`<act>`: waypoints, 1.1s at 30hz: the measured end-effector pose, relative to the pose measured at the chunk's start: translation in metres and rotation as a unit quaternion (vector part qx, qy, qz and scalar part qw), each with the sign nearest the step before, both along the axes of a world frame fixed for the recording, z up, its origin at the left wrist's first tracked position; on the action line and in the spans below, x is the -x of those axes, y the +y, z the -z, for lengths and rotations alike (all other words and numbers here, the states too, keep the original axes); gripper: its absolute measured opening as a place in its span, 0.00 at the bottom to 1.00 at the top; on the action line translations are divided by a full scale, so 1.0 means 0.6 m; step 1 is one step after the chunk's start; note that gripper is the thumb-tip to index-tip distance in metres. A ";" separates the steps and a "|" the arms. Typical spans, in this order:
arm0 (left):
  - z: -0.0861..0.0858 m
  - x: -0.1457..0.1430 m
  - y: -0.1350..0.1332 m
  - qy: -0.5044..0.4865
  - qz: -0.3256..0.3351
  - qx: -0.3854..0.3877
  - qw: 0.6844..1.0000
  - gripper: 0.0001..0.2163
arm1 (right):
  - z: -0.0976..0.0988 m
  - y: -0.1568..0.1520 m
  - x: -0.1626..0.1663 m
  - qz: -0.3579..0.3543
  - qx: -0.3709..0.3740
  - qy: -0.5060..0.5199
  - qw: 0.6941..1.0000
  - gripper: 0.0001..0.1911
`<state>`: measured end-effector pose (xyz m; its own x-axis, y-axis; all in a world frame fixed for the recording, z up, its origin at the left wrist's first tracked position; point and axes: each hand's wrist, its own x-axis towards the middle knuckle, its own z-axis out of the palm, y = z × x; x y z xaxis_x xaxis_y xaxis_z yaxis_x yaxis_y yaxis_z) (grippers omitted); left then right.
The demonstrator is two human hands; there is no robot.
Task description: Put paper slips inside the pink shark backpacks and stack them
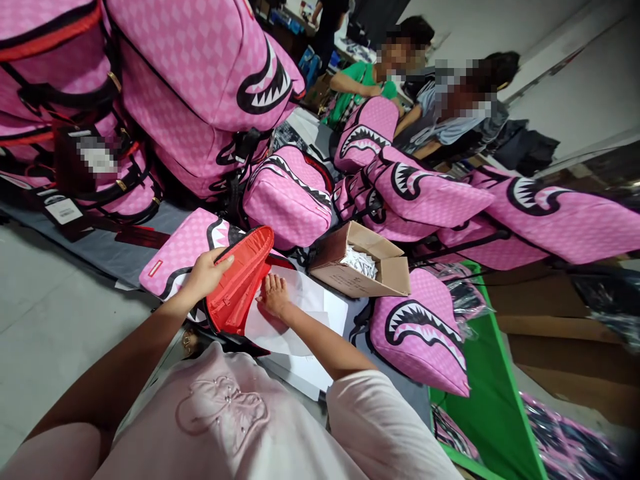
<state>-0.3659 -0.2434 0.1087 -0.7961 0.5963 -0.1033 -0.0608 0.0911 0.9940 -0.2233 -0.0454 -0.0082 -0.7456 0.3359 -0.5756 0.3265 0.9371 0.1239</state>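
A pink checkered backpack (176, 250) with a shark-mouth print and a red lining (230, 293) lies unzipped before me. My left hand (207, 275) grips the edge of its opened front panel, thumb on the red inside and fingers behind it. My right hand (275, 295) lies with fingers stretched out on a white paper sheet (295, 333) at the bag's opening. Part of that sheet is inside the bag; how far it reaches is hidden. More white sheets (336, 312) lie beneath and to the right.
An open cardboard box (340, 277) of small white packets stands right of the sheets. Pink backpacks (420, 327) surround it, with tall stacks (185, 73) at the left. A green-framed bin (480, 373) is at the right. Two people (360, 87) work across the table.
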 end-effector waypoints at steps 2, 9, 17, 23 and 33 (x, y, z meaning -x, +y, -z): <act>-0.002 0.000 0.000 -0.005 0.000 0.004 1.000 0.17 | 0.010 0.001 0.004 -0.005 0.017 -0.028 0.999 0.44; -0.002 0.001 -0.002 0.004 0.000 0.010 1.000 0.17 | 0.030 0.010 0.025 -0.059 0.030 0.008 0.998 0.47; -0.002 -0.001 -0.003 -0.016 -0.004 0.003 1.000 0.23 | 0.014 0.029 0.032 -0.079 0.026 0.016 0.996 0.58; -0.008 -0.003 -0.002 -0.016 -0.006 0.011 1.000 0.24 | 0.028 0.033 0.090 -0.055 0.037 0.023 0.998 0.45; 0.001 -0.004 -0.002 -0.017 -0.004 0.011 1.000 0.22 | 0.030 -0.008 -0.004 -0.145 0.061 0.024 0.987 0.55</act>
<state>-0.3635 -0.2446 0.1083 -0.7966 0.5873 -0.1433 -0.0946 0.1130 0.9891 -0.2206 -0.0502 -0.0264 -0.8275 0.0346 -0.5603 0.0443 0.9990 -0.0037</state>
